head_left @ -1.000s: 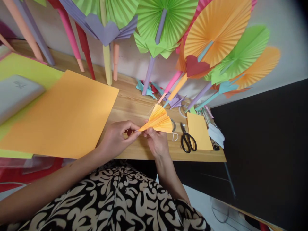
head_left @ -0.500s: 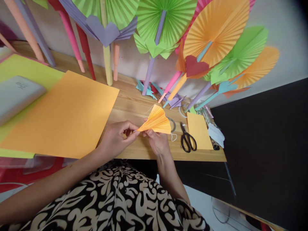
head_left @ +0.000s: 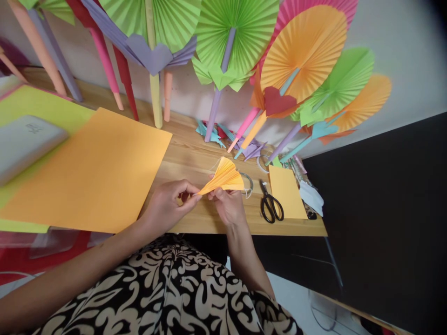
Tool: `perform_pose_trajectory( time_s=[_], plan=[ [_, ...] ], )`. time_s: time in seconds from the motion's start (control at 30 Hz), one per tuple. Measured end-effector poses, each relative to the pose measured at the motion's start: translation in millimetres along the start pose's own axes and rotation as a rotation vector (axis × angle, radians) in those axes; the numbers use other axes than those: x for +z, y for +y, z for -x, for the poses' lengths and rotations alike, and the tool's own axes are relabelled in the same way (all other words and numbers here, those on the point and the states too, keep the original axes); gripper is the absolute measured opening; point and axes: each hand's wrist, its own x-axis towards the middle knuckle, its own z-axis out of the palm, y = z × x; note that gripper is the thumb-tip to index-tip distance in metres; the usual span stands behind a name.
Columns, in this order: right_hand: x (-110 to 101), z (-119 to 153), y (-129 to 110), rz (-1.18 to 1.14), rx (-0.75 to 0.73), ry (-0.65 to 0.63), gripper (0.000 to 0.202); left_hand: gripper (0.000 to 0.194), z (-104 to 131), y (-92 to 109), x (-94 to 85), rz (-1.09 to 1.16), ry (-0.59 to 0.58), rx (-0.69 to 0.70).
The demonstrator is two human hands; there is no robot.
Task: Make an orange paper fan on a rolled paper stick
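Observation:
A pleated orange paper fan [head_left: 226, 176] is held just above the table between both hands, its folds spread toward the right and gathered to a point on the left. My left hand [head_left: 176, 200] pinches that narrow tip between thumb and fingers. Beneath the pleats, my right hand [head_left: 225, 200] grips the fan with its thumb on the near side; most of its fingers are hidden behind the paper. A white string [head_left: 248, 192] hangs from the fan's right corner. Behind the fan, a roll of tape [head_left: 247, 180] lies partly covered.
Black-handled scissors [head_left: 271, 204] and a small orange sheet [head_left: 287, 191] lie at right. A large orange sheet [head_left: 94, 172] and a white box-like object [head_left: 30, 144] are on the left. Finished paper fans [head_left: 303, 56] on sticks lean against the wall. Paper scraps [head_left: 253, 148] lie beneath them.
The view has shifted slightly. The fan's wide side looks a little narrower and more curved. Both hands keep their hold on it.

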Motion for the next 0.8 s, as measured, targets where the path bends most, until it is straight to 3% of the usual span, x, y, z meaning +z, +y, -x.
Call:
perform_pose_trajectory(
  time_s=[0.37, 0.57, 0.7, 0.8],
  plan=[
    [-1, 1, 1, -0.032, 0.041, -0.004, 0.048, 0.014, 1, 1, 1.8, 0.000, -0.010, -0.005],
    [-2, 0, 2, -0.035, 0.059, -0.025, 0.044, 0.017, 3, -1, 4.9, -0.011, -0.044, -0.020],
    [-7, -1, 0, -0.045, 0.044, -0.056, 0.038, 0.019, -2, -3, -3.1, 0.063, -0.137, -0.058],
    [-12, -2, -1, -0.019, 0.031, -0.085, 0.035, 0.024, -11, -2, -14.5, 0.061, -0.082, -0.105]
  ],
)
